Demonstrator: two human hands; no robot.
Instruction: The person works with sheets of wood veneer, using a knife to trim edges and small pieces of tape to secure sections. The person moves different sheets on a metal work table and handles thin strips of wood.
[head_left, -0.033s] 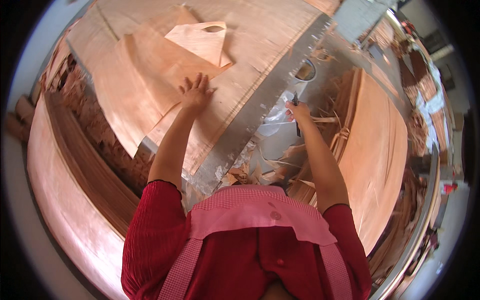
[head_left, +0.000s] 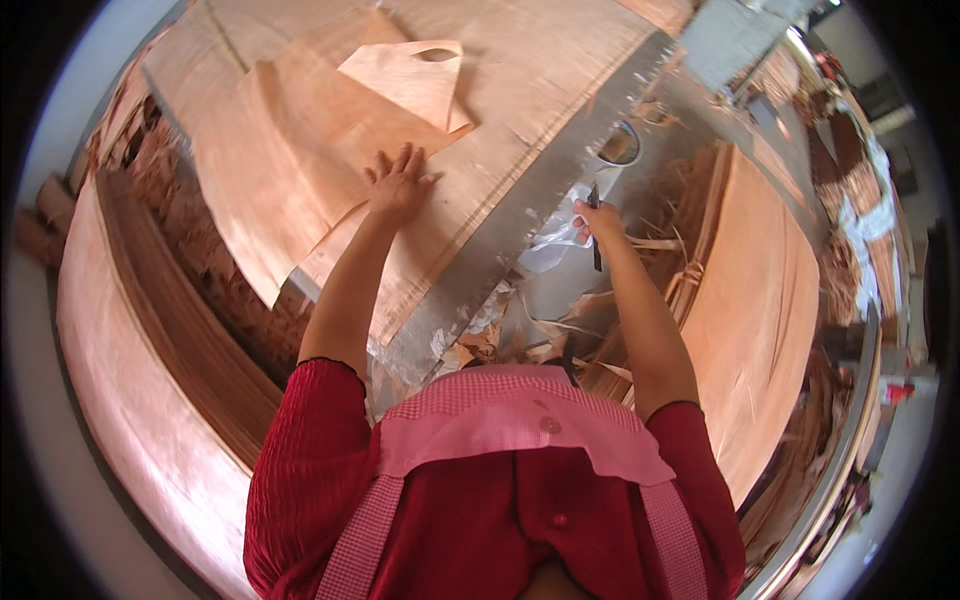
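Note:
My left hand (head_left: 400, 186) lies flat with fingers spread at the edge of a folded piece of thin wood veneer (head_left: 320, 140). This piece rests on a large pale veneer sheet (head_left: 520, 110) spread over the table. A smaller light veneer piece (head_left: 405, 80) with an oval hole lies farther up on the folded one. Off the table's right edge, my right hand (head_left: 598, 222) is closed round a slim black knife (head_left: 597, 258), held upright. Just left of that hand is crumpled clear plastic (head_left: 548, 250).
A tall veneer stack (head_left: 750, 290) stands at the right, with torn strips beside it. Another stack (head_left: 170, 330) curves along the left, next to veneer scraps (head_left: 225, 290). A round container (head_left: 618, 145) sits beyond my right hand. The table's grey edge (head_left: 500, 215) runs diagonally between my arms.
The whole view has shifted slightly, with the table and stacks a little farther right. Both hands keep their places and grips.

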